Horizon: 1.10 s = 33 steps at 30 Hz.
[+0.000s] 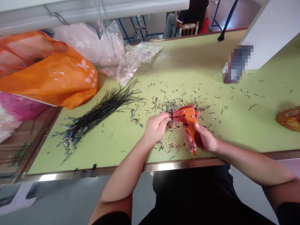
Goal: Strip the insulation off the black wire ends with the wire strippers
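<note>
Gripping the stripper [191,116] right of frame centre, the right hand [209,140] points it leftward to the left hand [155,127], which pinches what looks like a wire [172,116].

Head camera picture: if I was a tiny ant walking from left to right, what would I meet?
Orange bag, bundle of black wires, the person's left hand, red-and-orange hand tool, orange-yellow thing at the right edge.
</note>
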### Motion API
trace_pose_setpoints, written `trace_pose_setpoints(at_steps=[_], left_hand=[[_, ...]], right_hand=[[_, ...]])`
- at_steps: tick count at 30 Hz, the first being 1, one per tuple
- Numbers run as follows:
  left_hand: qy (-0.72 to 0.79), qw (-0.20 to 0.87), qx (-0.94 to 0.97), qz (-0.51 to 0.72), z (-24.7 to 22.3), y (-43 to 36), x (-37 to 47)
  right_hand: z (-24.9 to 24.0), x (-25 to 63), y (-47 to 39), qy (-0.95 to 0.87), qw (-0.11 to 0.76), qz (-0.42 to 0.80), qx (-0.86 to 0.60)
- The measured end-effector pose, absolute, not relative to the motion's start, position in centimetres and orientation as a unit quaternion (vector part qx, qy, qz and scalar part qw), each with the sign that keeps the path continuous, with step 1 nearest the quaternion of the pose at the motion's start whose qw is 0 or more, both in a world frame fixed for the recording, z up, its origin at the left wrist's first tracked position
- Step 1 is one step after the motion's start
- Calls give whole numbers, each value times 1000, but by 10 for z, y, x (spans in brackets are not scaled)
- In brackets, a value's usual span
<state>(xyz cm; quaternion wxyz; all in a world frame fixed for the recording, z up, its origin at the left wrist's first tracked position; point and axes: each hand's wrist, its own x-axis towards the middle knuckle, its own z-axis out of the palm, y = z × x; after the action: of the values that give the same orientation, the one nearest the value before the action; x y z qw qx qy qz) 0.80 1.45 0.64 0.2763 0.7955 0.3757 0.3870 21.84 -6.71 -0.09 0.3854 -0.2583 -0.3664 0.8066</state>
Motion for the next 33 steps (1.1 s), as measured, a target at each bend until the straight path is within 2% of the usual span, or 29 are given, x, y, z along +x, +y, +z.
trace_pose_setpoints(at_steps=[2, 5, 7, 10, 15, 17, 25, 33], left_hand=[[400, 286, 750, 443, 4, 22, -1], [477, 287, 631, 539, 0, 40, -18], [493, 276, 617, 548, -2, 46, -21], [474, 242, 705, 468, -3, 38, -9], [428, 220, 798, 362, 2, 7, 16], [421, 205, 816, 338, 4, 1, 19], [371, 143, 865, 306, 9, -4, 20], [323, 120, 883, 320, 11, -10, 25]], right_hand=[[10, 231, -66, -378, 447, 772, -247], [29, 260, -57, -330, 610, 650, -311], [37, 275, -49, -319, 657, 584, -354], [30, 275, -43, -344, 630, 596, -360], [-1, 246, -57, -440, 487, 666, -354], [-7, 238, -63, -472, 457, 668, -348], [-10, 231, -57, -429, 491, 680, -336], [-19, 230, -60, -432, 468, 663, -394]])
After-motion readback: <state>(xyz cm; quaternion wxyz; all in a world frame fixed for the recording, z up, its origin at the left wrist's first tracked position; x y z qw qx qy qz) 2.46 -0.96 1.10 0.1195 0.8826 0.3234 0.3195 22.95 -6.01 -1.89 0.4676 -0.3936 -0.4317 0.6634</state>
